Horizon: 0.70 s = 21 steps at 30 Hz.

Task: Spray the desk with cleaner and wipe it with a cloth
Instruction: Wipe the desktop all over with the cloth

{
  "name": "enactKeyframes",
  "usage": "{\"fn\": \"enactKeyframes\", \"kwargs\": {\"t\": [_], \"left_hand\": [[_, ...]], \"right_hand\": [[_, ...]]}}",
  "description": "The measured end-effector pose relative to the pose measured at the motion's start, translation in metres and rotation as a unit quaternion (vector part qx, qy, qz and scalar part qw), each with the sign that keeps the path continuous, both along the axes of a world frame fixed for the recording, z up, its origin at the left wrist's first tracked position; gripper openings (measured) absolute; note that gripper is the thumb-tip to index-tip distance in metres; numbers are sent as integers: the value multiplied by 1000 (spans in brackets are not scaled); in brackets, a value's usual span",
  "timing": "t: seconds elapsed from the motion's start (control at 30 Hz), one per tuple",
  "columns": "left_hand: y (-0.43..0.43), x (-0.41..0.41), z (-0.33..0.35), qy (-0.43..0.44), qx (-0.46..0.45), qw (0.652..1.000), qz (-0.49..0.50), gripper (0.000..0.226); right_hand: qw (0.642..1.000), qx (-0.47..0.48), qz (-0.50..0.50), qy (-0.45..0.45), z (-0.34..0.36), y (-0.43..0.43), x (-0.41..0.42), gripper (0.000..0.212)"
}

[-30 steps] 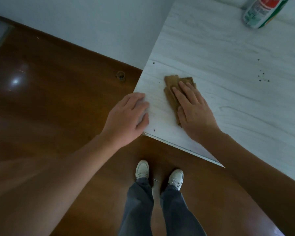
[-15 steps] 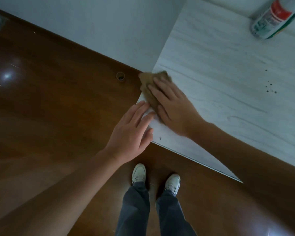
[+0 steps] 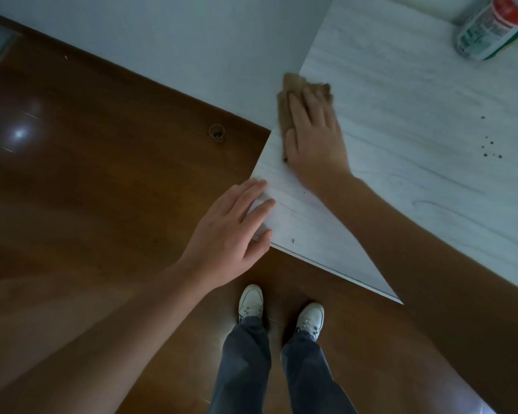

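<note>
Cloth (image 3: 284, 115) half hidden under flat right hand (image 3: 313, 138), left hand (image 3: 231, 231) open, empty, cleaner bottle (image 3: 491, 28) cropped.

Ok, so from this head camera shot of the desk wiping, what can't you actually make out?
- Spray can: top cut off by the frame's upper edge; label print too small and blurred to read.
- Brown cloth: mostly hidden under the right hand.
- Dark specks on the desk: too small to identify.
- Desk corner: covered by the left hand.
- Desk's right side: cut off by the frame edge.
</note>
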State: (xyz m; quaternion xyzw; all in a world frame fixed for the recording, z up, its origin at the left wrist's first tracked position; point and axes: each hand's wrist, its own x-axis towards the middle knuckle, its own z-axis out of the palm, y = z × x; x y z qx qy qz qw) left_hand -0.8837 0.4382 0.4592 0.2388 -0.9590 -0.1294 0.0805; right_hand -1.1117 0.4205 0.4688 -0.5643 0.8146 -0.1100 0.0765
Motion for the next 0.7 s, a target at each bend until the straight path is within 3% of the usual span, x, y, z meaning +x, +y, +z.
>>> {"fn": "enactKeyframes", "kwargs": {"t": [0.2, 0.33, 0.4, 0.57, 0.7], "left_hand": [[1, 30, 2, 19, -2, 998, 58, 40], [1, 42, 6, 13, -3, 996, 83, 38], [0, 45, 9, 10, -11, 996, 91, 38], [-3, 47, 17, 0, -28, 992, 125, 39], [-4, 50, 22, 2, -20, 987, 158, 41]], "right_hand": [[979, 45, 199, -26, 4, 99, 37, 57], [959, 69, 273, -17, 7, 137, 19, 55], [966, 69, 249, -21, 8, 130, 8, 56], [998, 34, 24, -47, 9, 74, 34, 55], [994, 23, 99, -46, 8, 76, 83, 57]]}}
